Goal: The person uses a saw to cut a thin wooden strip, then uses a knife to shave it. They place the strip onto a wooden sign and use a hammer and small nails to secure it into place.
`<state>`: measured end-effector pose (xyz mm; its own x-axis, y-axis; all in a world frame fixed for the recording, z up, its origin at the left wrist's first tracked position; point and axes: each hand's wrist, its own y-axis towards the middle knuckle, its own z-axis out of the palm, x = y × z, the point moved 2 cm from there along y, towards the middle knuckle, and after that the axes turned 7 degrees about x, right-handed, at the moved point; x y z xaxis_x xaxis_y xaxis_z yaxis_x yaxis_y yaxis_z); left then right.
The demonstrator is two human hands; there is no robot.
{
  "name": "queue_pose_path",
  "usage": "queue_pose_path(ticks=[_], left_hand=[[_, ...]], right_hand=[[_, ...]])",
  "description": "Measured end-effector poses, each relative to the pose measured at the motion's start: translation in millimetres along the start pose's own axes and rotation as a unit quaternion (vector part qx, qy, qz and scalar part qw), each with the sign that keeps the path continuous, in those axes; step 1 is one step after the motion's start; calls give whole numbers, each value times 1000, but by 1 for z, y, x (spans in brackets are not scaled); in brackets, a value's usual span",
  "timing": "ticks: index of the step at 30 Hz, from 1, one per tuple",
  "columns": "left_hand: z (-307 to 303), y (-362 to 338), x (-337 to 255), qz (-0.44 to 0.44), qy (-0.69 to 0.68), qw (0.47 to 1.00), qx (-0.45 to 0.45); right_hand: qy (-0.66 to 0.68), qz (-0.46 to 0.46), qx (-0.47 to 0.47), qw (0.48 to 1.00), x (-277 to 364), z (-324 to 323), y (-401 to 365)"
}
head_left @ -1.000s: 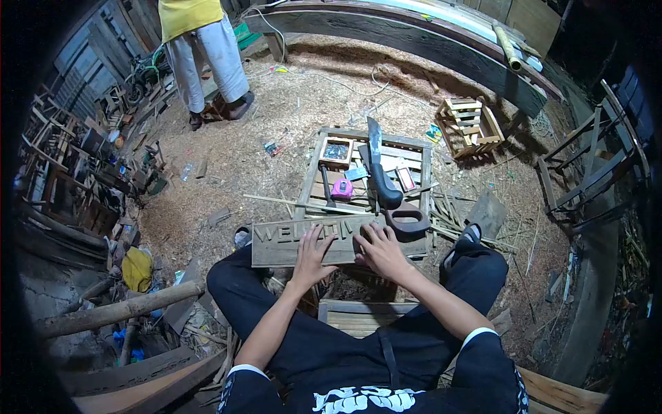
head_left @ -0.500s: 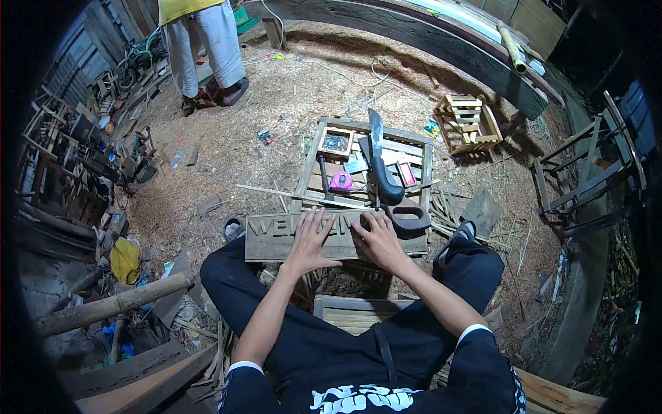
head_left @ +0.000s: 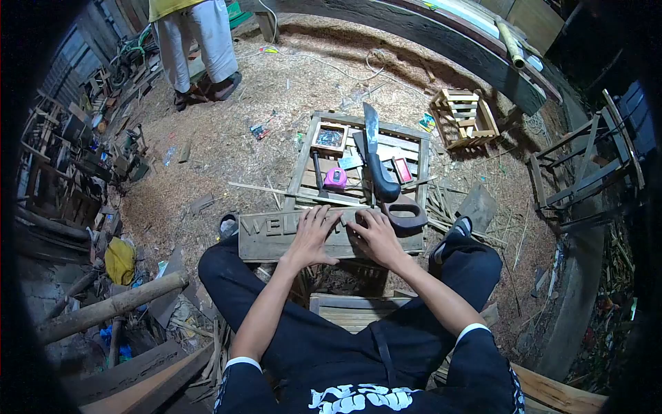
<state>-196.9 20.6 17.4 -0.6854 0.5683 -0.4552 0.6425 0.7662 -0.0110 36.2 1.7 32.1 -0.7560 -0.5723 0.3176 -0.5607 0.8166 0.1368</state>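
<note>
A wooden board [head_left: 258,247] with raised letters lies across the near edge of a slatted wooden table [head_left: 301,165]. Both palms face down on it. My left hand [head_left: 314,238] covers some middle letters, its fingers spread. To its right, my right hand [head_left: 376,236] rests with fingers apart, near the saw handle [head_left: 405,215]. Beyond the hands lie a large knife [head_left: 376,155] with a dark handle, a pink tape measure [head_left: 336,178], a hammer-like tool [head_left: 318,172], a small box of nails [head_left: 330,137] and a red-edged box [head_left: 402,170].
A person [head_left: 196,45] stands at the back left. A slatted crate [head_left: 469,121] sits at the right, near a wooden frame [head_left: 586,162]. A long beam [head_left: 441,48] crosses the back. Bamboo poles [head_left: 114,308] and a yellow bag [head_left: 120,261] lie at the left.
The whole view has shifted slightly, moving the table and board a little left in the frame. My right hand has drawn slightly back over the letters; both hands stay on the board.
</note>
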Motion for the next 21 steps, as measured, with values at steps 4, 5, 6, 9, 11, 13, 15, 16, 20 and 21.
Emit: queue_pose_path(ticks=[4, 5, 6, 9, 11, 13, 15, 16, 20, 21], left_hand=[[3, -4, 0, 9, -7, 1000, -2], [3, -5, -1, 6, -3, 1000, 0], [2, -5, -1, 7, -3, 1000, 1], [-1, -6, -4, 4, -11, 1000, 1], [-4, -7, -8, 13, 1, 1000, -10], [0, -6, -6, 18, -8, 1000, -20], [1, -3, -6, 22, -16, 999, -33], [2, -3, -7, 19, -13, 999, -40], [5, -1, -5, 18, -6, 998, -67], [5, 0, -7, 17, -7, 998, -67]], right_hand=[[15, -7, -1, 1000, 0, 1, 0], [10, -6, 2, 1000, 0, 2, 0], [5, -6, 5, 1000, 0, 3, -1], [18, -9, -2, 1000, -1, 4, -2], [17, -11, -5, 1000, -1, 4, -2], [14, -15, -8, 1000, 0, 4, -4], [0, -11, -3, 1000, 1, 3, -3], [0, -11, -3, 1000, 2, 2, -3], [0, 13, -31, 999, 5, -6, 0], [-10, 23, -44, 999, 4, -9, 2]])
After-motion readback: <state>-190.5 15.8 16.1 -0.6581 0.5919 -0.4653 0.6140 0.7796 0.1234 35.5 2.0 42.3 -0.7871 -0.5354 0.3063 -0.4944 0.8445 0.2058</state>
